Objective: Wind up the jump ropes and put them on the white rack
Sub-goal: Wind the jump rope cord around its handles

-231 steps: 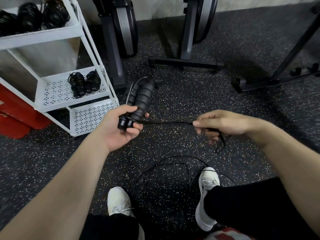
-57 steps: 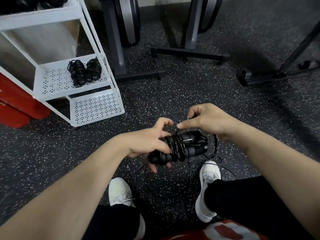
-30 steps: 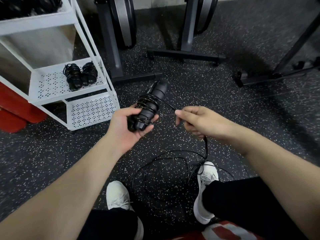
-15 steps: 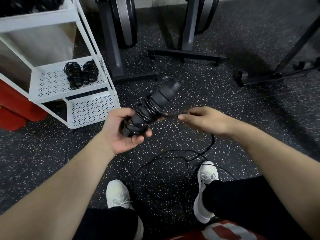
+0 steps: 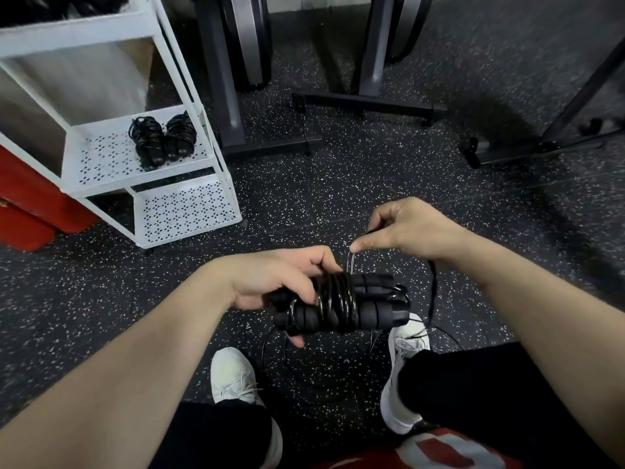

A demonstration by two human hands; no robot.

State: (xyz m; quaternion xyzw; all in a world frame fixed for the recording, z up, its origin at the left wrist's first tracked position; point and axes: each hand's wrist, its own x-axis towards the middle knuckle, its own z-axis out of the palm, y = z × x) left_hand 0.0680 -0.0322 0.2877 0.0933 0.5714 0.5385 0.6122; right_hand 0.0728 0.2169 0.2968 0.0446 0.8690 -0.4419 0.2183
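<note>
Left hand (image 5: 270, 282): fingers wrapped round black jump rope handles (image 5: 338, 304), held level above the floor.
Right hand (image 5: 411, 228): thumb and forefinger pinch the cord (image 5: 350, 260) just above the coils.
White rack (image 5: 189, 79): two wound ropes (image 5: 162, 138) on middle shelf.

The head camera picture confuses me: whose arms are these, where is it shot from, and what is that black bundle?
No machine here: a person wears one wide-angle camera on the head, looking down at their own arms, white shoes and the speckled black rubber floor. The left hand grips the two black foam jump-rope handles, held side by side, with several turns of thin black cord wound around them. The right hand pinches the cord just above the bundle; the unwound rest trails down to the floor by the shoes. At the upper left stands the white perforated metal rack, with two wound black rope bundles on its middle shelf.
</note>
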